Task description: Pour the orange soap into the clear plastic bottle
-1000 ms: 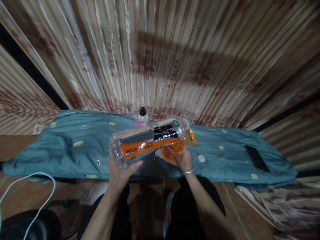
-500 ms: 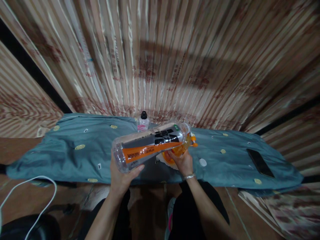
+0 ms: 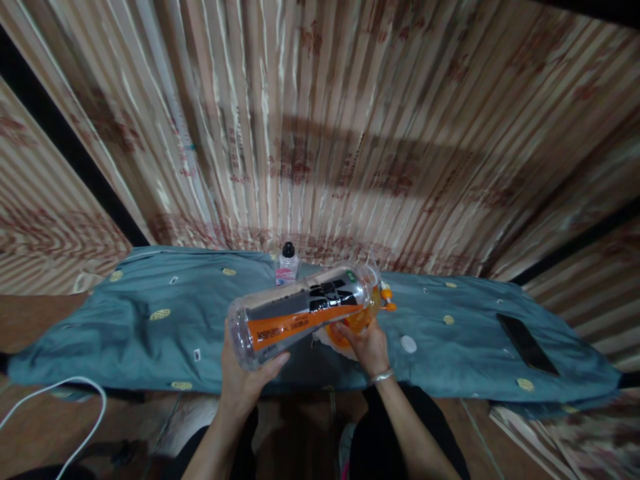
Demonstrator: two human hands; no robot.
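Apparently two bottles [image 3: 300,313], two hands [image 3: 245,380].

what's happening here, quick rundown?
A person tips a large clear bottle with an orange-and-black label nearly flat, the left hand gripping its base. Its neck points at a small orange container that the right hand steadies over a blue cloth. Whether liquid is flowing cannot be made out. A white cap lies on the cloth just right of the hands, a phone farther right, and a small black-capped bottle stands behind.
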